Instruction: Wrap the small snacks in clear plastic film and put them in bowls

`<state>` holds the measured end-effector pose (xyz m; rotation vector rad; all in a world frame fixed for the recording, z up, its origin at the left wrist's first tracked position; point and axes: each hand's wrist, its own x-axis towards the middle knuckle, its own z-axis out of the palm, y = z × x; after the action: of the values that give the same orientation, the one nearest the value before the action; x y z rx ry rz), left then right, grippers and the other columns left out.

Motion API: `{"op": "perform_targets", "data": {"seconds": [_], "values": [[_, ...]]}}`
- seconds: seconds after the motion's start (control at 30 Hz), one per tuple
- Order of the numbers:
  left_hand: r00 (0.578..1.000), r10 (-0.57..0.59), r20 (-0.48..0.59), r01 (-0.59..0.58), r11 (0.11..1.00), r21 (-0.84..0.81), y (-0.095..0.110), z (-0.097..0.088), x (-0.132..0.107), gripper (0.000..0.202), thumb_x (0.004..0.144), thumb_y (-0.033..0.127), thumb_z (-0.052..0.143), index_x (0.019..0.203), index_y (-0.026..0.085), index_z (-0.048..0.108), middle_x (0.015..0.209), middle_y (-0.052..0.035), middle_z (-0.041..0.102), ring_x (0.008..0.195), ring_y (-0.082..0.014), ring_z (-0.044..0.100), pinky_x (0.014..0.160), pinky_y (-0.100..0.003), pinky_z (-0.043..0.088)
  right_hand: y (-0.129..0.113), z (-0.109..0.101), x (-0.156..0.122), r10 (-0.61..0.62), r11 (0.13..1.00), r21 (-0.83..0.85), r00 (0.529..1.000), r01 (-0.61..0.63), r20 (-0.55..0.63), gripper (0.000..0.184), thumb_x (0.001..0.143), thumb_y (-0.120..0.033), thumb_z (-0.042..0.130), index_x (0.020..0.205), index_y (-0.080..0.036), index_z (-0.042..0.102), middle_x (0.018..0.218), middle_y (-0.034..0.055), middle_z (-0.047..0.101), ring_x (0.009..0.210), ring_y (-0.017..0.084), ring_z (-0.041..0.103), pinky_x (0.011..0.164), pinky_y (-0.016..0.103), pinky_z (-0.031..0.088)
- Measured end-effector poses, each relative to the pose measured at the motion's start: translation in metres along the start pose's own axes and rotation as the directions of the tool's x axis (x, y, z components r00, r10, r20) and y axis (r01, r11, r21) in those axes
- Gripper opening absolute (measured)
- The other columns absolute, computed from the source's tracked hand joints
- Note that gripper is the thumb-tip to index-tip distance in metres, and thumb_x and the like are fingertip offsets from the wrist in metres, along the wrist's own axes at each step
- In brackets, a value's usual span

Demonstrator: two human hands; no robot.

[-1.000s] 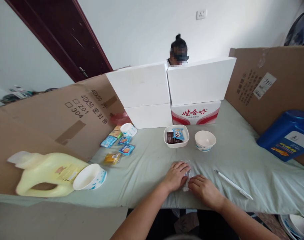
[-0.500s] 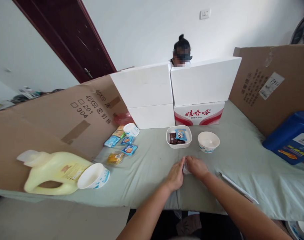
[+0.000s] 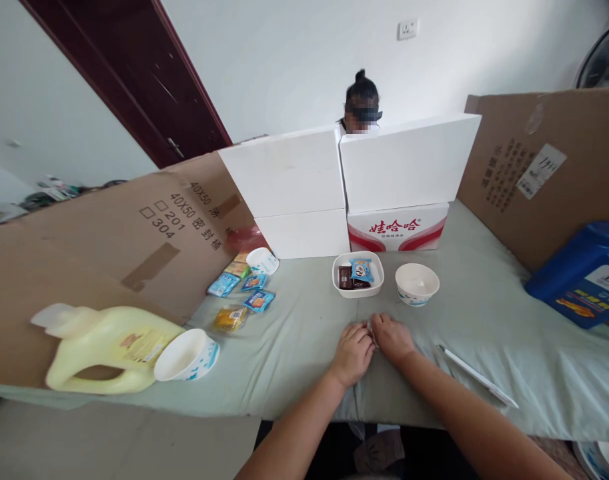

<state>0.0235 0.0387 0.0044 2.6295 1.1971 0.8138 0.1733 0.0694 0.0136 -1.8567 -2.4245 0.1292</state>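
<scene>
My left hand [image 3: 353, 352] and my right hand [image 3: 391, 337] lie side by side on the pale green cloth [image 3: 294, 333] near the table's front edge. Their fingers are curled together over a small clear plastic wrapper [image 3: 371, 331], which is almost wholly hidden between them. Just beyond the hands stands a white square dish [image 3: 358, 275] with wrapped snacks in it, and to its right a round white bowl [image 3: 417, 283].
White pen [image 3: 477, 375] on the right. Blue jug [image 3: 581, 275] far right. Yellow detergent jug [image 3: 104, 347] and a tipped paper cup [image 3: 187, 355] on the left; several snack packets [image 3: 244, 293] and another cup [image 3: 262, 261] behind. White boxes [image 3: 349, 180] and cardboard walls enclose the table; a person sits behind.
Both hands have moved forward, away from the table edge and toward the dish, drawing closer together over the wrapper, which now shows less than before.
</scene>
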Motion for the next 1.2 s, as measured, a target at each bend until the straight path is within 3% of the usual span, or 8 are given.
{"op": "perform_targets", "data": {"seconds": [0.27,0.43,0.53,0.73,0.9,1.0,1.1,1.2], "values": [[0.995,-0.101,0.008,0.101,0.994,-0.034,-0.003,0.003,0.003,0.011,0.080,0.011,0.061,0.088,0.019,0.061,0.111,-0.0087,0.061,0.115,-0.0262,0.054,0.096,-0.046,0.044,0.026,-0.012,-0.005,0.036,0.999,0.029,0.992,-0.033,-0.121,0.020,0.094,-0.022,0.043,0.102,-0.012,0.058,0.103,0.0179,0.061,0.099,0.027,0.059,0.083,0.038,0.046],[0.994,-0.109,-0.020,0.107,0.990,-0.095,-0.008,0.007,0.001,0.021,0.076,0.009,0.061,0.093,0.019,0.057,0.116,-0.0100,0.060,0.119,-0.0273,0.051,0.100,-0.048,0.042,0.029,-0.018,-0.016,-0.239,0.961,0.105,0.960,0.256,-0.146,0.022,0.089,-0.022,0.054,0.109,-0.019,0.061,0.121,0.0103,0.058,0.120,0.023,0.047,0.102,0.038,0.036],[0.979,-0.175,-0.103,0.155,0.971,-0.182,-0.013,0.009,-0.002,0.020,0.076,0.006,0.054,0.091,0.020,0.054,0.112,-0.0100,0.059,0.110,-0.0250,0.055,0.095,-0.047,0.046,0.023,-0.013,-0.019,-0.385,0.904,0.154,0.915,0.400,-0.117,0.017,0.083,-0.018,0.060,0.098,-0.023,0.066,0.112,0.0035,0.064,0.113,0.018,0.052,0.097,0.032,0.040],[0.939,-0.271,-0.213,0.206,0.937,-0.282,-0.019,0.007,-0.004,0.020,0.078,0.005,0.045,0.091,0.020,0.052,0.098,-0.0072,0.059,0.096,-0.0209,0.056,0.087,-0.041,0.049,0.030,-0.028,-0.025,-0.431,0.877,0.175,0.894,0.447,-0.121,0.018,0.088,-0.014,0.054,0.083,-0.022,0.069,0.088,0.0018,0.067,0.091,0.015,0.059,0.077,0.023,0.045],[0.948,-0.285,-0.139,0.241,0.933,-0.266,-0.017,0.006,0.000,0.015,0.078,0.009,0.049,0.087,0.019,0.055,0.096,-0.0068,0.060,0.095,-0.0220,0.056,0.086,-0.041,0.048,0.077,-0.088,-0.001,-0.211,0.965,0.113,0.954,0.238,-0.213,0.030,0.096,-0.017,0.040,0.112,-0.019,0.065,0.121,0.0104,0.062,0.116,0.020,0.050,0.097,0.034,0.039],[0.954,-0.273,-0.127,0.234,0.938,-0.254,-0.017,0.007,0.000,0.014,0.078,0.011,0.050,0.088,0.019,0.055,0.096,-0.0069,0.060,0.094,-0.0223,0.055,0.085,-0.041,0.047,0.106,-0.115,0.029,-0.057,0.997,0.047,0.984,0.066,-0.168,0.028,0.093,-0.014,0.043,0.107,-0.015,0.067,0.115,0.0131,0.064,0.114,0.025,0.052,0.098,0.040,0.039],[0.956,-0.263,-0.129,0.228,0.944,-0.238,-0.016,0.007,0.000,0.016,0.077,0.009,0.050,0.088,0.019,0.055,0.095,-0.0064,0.060,0.094,-0.0220,0.055,0.085,-0.040,0.047,0.120,-0.118,0.055,0.010,1.000,-0.028,1.000,-0.010,-0.005,0.016,0.091,-0.019,0.053,0.096,-0.015,0.068,0.103,0.0097,0.067,0.106,0.024,0.057,0.094,0.041,0.043],[0.955,-0.266,-0.134,0.231,0.945,-0.233,-0.015,0.005,0.000,0.018,0.075,0.006,0.050,0.087,0.019,0.055,0.093,-0.0060,0.060,0.092,-0.0216,0.054,0.084,-0.039,0.047,0.118,-0.106,0.073,0.048,0.996,-0.081,0.985,-0.035,0.168,0.025,0.091,-0.034,0.059,0.107,-0.016,0.062,0.112,0.0069,0.062,0.101,0.020,0.060,0.088,0.041,0.050]]}}
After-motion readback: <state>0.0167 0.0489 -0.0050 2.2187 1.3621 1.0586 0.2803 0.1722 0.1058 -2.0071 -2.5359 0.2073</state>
